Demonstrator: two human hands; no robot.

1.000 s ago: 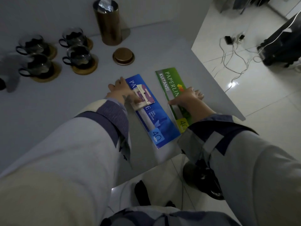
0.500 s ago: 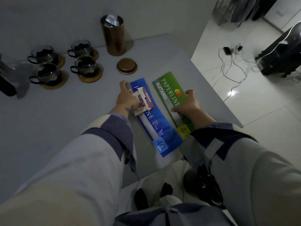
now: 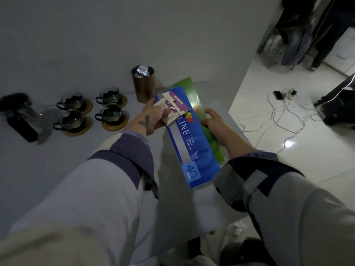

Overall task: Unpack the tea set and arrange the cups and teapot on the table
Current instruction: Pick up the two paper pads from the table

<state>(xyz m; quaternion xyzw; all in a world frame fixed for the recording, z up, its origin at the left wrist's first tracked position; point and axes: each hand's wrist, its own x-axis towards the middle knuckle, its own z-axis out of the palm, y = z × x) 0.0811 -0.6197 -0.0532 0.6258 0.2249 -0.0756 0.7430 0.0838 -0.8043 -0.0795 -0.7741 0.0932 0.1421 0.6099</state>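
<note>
Both hands, left (image 3: 153, 117) and right (image 3: 215, 122), grip glossy flat paper packs (image 3: 194, 143).

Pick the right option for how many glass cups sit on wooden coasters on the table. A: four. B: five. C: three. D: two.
A: four glass cups each sit on a wooden coaster in a two-by-two cluster, one far left, one far right, one near left, one near right, between the dark teapot and the bronze canister.
</note>
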